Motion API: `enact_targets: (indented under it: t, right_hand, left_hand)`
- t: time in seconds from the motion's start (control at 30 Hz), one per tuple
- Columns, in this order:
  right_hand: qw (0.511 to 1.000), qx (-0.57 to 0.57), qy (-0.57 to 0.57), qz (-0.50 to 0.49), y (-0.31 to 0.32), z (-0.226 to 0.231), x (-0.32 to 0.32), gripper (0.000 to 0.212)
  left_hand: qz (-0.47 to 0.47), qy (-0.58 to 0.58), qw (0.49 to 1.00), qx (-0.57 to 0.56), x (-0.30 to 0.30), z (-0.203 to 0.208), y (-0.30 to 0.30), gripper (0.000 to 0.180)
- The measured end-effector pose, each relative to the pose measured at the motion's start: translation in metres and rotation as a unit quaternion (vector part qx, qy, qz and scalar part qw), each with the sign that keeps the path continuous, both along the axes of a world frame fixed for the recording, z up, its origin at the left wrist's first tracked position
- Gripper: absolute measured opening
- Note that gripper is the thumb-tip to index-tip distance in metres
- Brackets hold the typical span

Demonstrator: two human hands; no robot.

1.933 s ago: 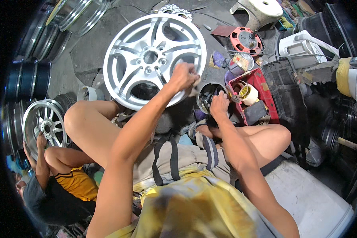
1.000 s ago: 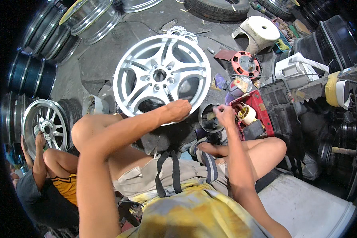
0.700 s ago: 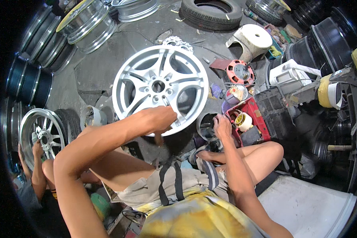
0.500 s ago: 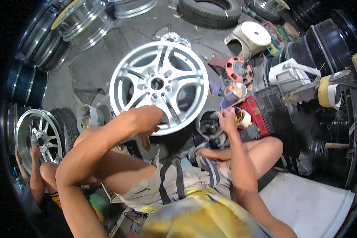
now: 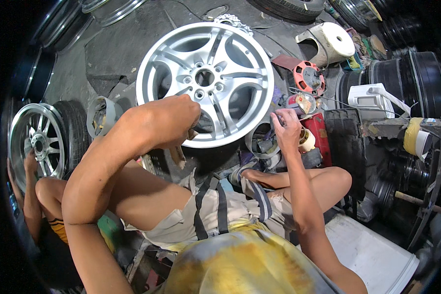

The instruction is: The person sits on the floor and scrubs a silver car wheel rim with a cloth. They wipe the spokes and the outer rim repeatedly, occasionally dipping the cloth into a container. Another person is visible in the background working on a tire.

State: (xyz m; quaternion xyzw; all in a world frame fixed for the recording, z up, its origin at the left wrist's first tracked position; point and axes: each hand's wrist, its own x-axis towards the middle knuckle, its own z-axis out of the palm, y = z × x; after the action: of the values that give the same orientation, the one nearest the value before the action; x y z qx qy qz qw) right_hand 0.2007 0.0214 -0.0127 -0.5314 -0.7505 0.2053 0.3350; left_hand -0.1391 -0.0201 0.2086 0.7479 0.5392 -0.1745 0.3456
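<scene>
A silver multi-spoke wheel rim (image 5: pixel 240 73) lies face up in front of me, its centre hole and bolt holes showing. My left hand (image 5: pixel 174 120) is closed at the rim's near left edge; its fingertips are mostly hidden beneath the knuckles. A torn brown piece (image 5: pixel 178 158) sticks out below that hand. To the right of the rim, my right hand (image 5: pixel 286 127) is raised with fingers pinched round something small and dark at the fingertips, too unclear to name. Just beside and below it stands a round grey tub (image 5: pixel 252 142) with dark items inside.
At right are a red box (image 5: pixel 320 137), an orange-red reel (image 5: pixel 308 78), a white stool (image 5: pixel 335 41) and black wheel barrels (image 5: pixel 397 73). Another person's hand (image 5: pixel 30 164) touches a second silver rim (image 5: pixel 17 132) at far left. A tyre (image 5: pixel 289 9) lies at the back.
My right hand has lifted from the grey tub's edge toward the rim. My left hand stays at the rim's near left edge. The whole view has shifted.
</scene>
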Motion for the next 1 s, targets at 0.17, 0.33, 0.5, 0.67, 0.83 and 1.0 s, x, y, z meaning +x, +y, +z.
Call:
enact_targets:
  t: [0.17, 0.33, 0.5, 0.67, 0.83, 1.0]
  right_hand:
    - [0.977, 0.082, -0.116, 0.159, -0.014, 0.003, -0.014, 0.031]
    - [0.936, 0.119, -0.25, 0.22, 0.005, 0.005, -0.004, 0.044]
    - [0.92, 0.181, -0.27, 0.22, 0.023, 0.0, 0.008, 0.042]
    - [0.906, 0.184, -0.224, 0.309, 0.017, -0.002, 0.007, 0.041]
    - [0.911, 0.165, -0.211, 0.315, 0.019, -0.003, 0.001, 0.047]
    - [0.94, 0.087, -0.188, 0.271, 0.017, -0.001, 0.002, 0.047]
  left_hand:
    - [-0.018, 0.007, 1.0, -0.018, 0.0, 0.001, 0.001, 0.028]
    - [-0.01, 0.002, 1.0, -0.024, 0.005, 0.001, -0.001, 0.023]
    - [-0.003, -0.036, 0.998, 0.057, 0.008, -0.01, -0.01, 0.014]
    - [-0.128, -0.064, 0.989, 0.048, 0.031, -0.021, -0.041, 0.012]
    - [-0.158, -0.07, 0.984, -0.045, 0.052, -0.024, -0.062, 0.013]
    - [-0.199, -0.025, 0.979, -0.037, 0.053, -0.023, -0.066, 0.013]
